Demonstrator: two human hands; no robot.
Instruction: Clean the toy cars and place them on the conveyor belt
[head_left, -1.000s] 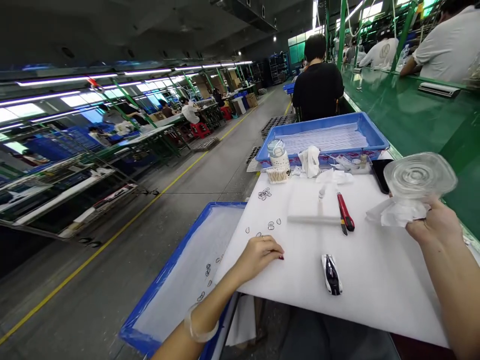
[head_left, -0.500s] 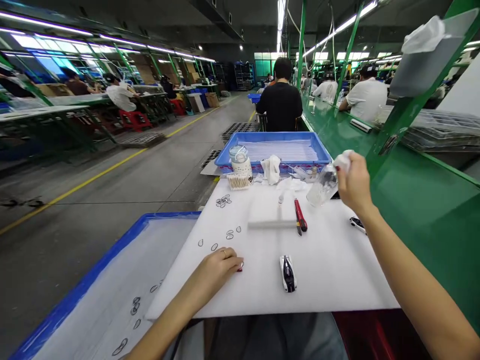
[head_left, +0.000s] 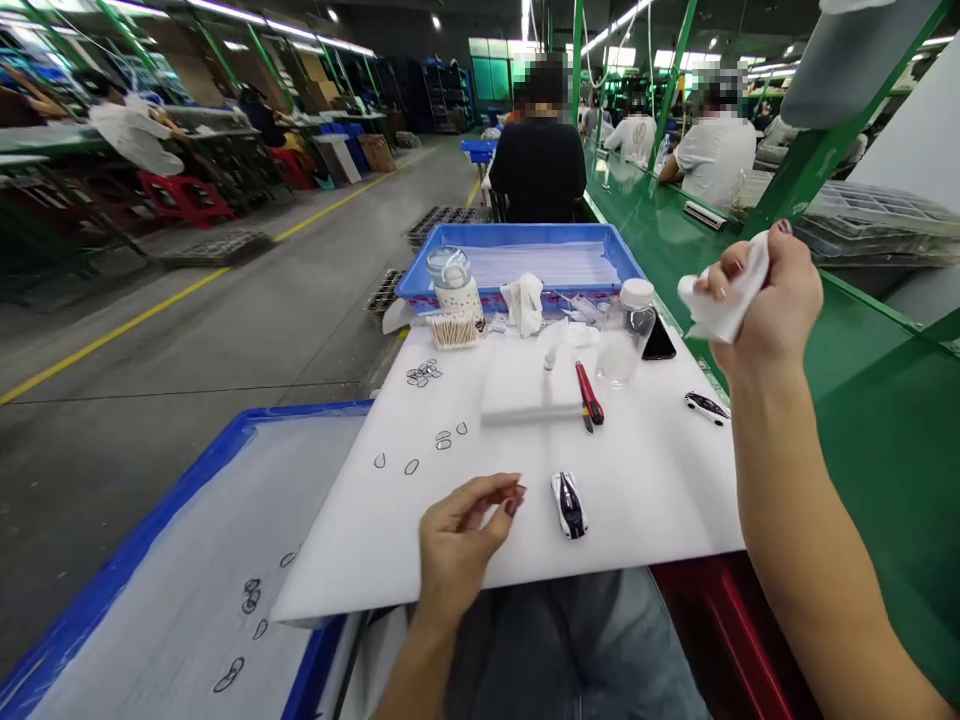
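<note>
My right hand (head_left: pixel 776 300) is raised at the right, its fingers wrapped round a crumpled white wipe (head_left: pixel 727 300). Low over the front of the white foam sheet (head_left: pixel 510 545), my left hand (head_left: pixel 465 535) pinches thumb and forefinger together; whatever is between the tips is too small to name. Just right of it lies a small black-and-white toy car (head_left: pixel 570 505). A clear plastic bottle (head_left: pixel 619 345) with a white cap stands upright further back. Thin dark oval rings (head_left: pixel 444 440) lie on the sheet's left side, with a small heap (head_left: pixel 424 373) behind them.
A red utility knife (head_left: pixel 589 395) lies beside a white foam block (head_left: pixel 517 395). Behind are cotton swabs (head_left: pixel 454 332), a jar (head_left: pixel 454 285), a phone (head_left: pixel 660 340) and a blue tray (head_left: pixel 525 232). Another toy car (head_left: pixel 706 407) lies right; a blue-edged tray (head_left: pixel 247 425) with rings sits left.
The bottle, tilted at my right hand before, now stands upright. My right hand has moved right and up with the wipe. My left hand has lifted off the sheet and turned, moving right.
</note>
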